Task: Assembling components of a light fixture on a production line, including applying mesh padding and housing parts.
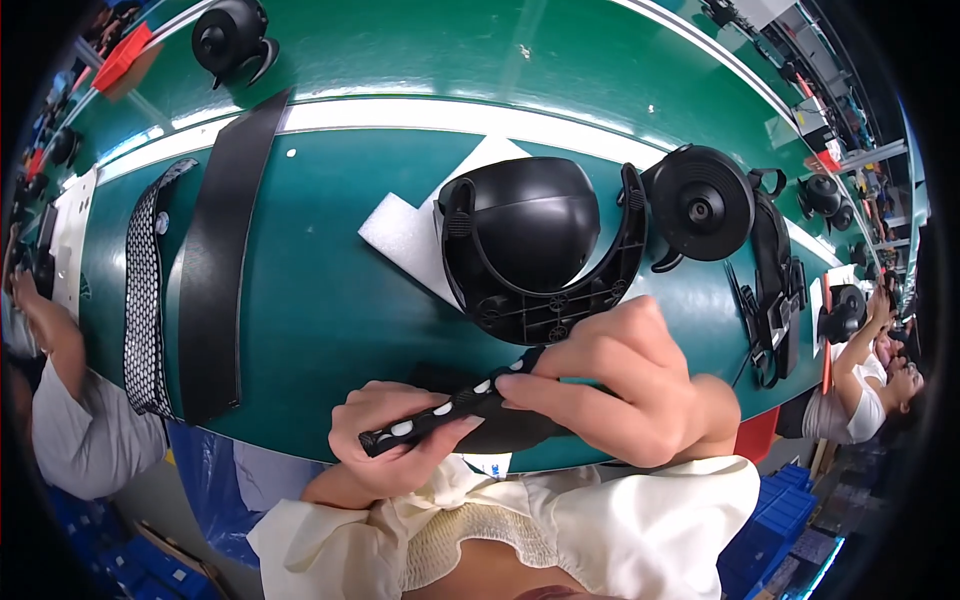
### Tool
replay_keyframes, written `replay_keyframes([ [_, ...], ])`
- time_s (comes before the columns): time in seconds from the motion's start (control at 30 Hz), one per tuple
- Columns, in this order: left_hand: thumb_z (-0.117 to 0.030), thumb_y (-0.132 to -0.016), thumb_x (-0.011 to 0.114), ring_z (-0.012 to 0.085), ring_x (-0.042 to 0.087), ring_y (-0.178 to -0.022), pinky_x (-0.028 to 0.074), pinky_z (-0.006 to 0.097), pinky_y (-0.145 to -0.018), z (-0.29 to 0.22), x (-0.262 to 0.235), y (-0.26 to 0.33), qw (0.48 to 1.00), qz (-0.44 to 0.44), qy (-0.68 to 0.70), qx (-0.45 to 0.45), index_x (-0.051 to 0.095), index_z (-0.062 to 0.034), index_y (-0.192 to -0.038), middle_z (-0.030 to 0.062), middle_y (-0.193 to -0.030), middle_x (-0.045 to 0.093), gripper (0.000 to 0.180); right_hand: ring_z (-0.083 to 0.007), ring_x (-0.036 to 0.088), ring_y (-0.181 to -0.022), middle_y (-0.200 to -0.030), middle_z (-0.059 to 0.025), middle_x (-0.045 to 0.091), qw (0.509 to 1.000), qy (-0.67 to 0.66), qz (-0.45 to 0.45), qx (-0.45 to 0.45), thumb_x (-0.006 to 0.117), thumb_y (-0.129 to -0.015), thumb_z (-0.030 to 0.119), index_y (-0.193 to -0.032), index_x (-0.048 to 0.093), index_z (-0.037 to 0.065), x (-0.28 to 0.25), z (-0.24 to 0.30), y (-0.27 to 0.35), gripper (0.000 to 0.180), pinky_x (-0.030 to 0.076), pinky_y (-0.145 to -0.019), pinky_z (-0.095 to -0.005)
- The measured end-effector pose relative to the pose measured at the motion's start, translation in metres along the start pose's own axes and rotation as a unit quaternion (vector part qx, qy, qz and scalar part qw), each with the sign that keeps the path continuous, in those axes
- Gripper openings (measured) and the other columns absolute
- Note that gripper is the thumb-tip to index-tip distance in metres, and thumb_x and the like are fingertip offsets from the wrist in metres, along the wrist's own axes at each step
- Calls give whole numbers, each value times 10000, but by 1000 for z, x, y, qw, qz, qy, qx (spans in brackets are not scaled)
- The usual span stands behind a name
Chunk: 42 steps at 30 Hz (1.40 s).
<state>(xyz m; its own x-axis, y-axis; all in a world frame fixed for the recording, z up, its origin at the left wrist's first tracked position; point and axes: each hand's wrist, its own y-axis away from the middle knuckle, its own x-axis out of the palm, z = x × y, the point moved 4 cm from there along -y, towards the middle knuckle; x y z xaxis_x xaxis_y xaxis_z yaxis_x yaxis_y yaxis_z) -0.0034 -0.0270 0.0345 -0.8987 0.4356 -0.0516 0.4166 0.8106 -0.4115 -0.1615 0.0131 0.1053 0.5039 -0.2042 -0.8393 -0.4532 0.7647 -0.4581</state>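
Note:
A narrow black strip with white oval spots along it [470, 398] slants across in front of my body, held between both hands. My left hand [395, 440] pinches its lower left end, thumb in front and fingers behind. On the upper right end, my right hand [625, 385] has its fingers curled and its thumb and fingertips pressed to the strip. Just beyond my right hand rests a glossy black rounded shell with a curved, ribbed frame [530, 230]. White foam sheet [395, 225] lies beneath that shell. A dark flat piece below the strip is partly hidden by my hands.
Left on the green table [320, 270] lie a long black sheet [225, 270] and a white-spotted black band [145, 290]. At right are a round black disc-fronted unit [700, 205] and black straps with buckles [770, 290]. Beyond runs a green belt [420, 60]. People work on both sides.

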Motion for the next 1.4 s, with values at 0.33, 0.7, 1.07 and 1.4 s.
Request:
replay_keyframes([
  [0.33,65,-593,666,184,557,-432,422,226,-422,5,7,-3,993,96,20,66,596,75,-791,138,-591,589,210,-174,488,-651,-752,-38,537,990,-123,1,66,723,-535,57,-806,640,39,5,-12,7,284,379,-525,-253],
  [0.7,56,-645,678,132,610,-559,456,201,-504,6,7,-1,994,59,32,-87,617,45,-796,122,-692,638,164,-189,504,-632,-730,-104,543,994,-15,-110,-7,579,-483,124,-832,612,-47,16,-2,23,390,377,-524,-252],
  [1.07,52,-664,674,92,599,-578,451,182,-522,8,5,-2,993,52,42,-99,619,32,-816,94,-717,645,163,-131,400,-548,-647,-20,468,995,1,-99,6,610,-417,110,-814,657,-10,14,-3,19,418,267,-500,-248],
  [1.4,35,-702,655,70,593,-624,460,178,-565,15,4,1,978,27,102,-181,609,31,-818,66,-722,643,125,-127,395,-621,-715,-19,499,978,51,-173,-101,570,-400,151,-820,657,-1,27,-8,26,455,274,-514,-250],
])
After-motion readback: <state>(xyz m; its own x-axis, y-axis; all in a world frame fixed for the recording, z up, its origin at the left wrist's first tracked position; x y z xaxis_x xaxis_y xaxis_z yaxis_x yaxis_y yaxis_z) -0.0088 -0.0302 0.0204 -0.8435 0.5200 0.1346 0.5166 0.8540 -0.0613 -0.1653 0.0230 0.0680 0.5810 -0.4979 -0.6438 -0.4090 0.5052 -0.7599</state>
